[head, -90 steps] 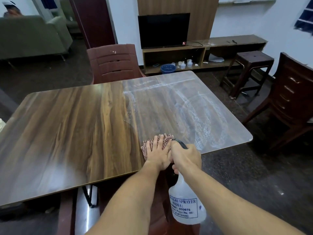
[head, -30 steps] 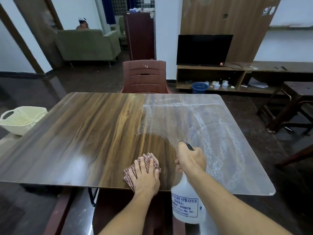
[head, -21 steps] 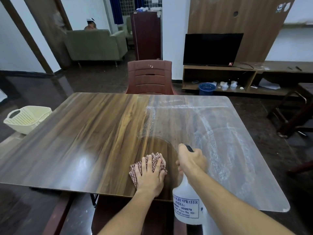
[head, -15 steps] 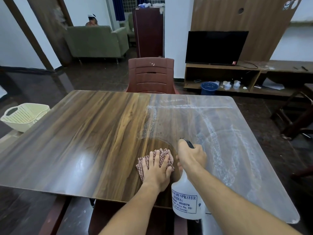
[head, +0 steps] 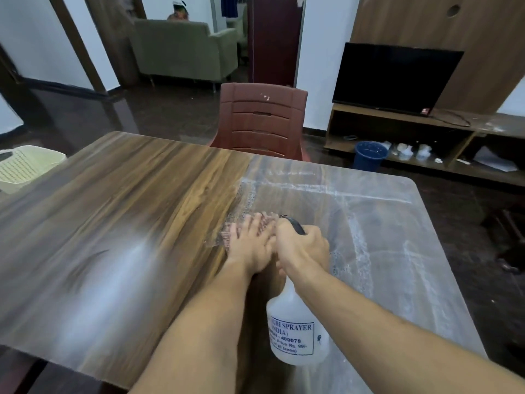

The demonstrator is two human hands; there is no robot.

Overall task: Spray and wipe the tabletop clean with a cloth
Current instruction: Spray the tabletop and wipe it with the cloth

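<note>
My left hand (head: 250,245) presses flat on a red checked cloth (head: 227,237) near the middle of the wooden tabletop (head: 119,223); the cloth is blurred and mostly hidden under my fingers. Right beside it, my right hand (head: 301,245) grips the black trigger head of a white spray bottle (head: 295,331), whose body hangs below my wrist over the table's near part. The table's right half (head: 383,237) carries whitish streaks and a wet film, while the left half looks glossy brown.
A maroon plastic chair (head: 261,118) stands at the table's far side. A cream basket (head: 25,166) sits off the left edge. Behind are a TV (head: 395,78) on a low shelf, a blue bucket (head: 369,155) and a green sofa (head: 181,49).
My left hand has pushed the cloth away from the near edge toward the table's middle. My right hand with the bottle has moved forward alongside it. The view has shifted closer over the table.
</note>
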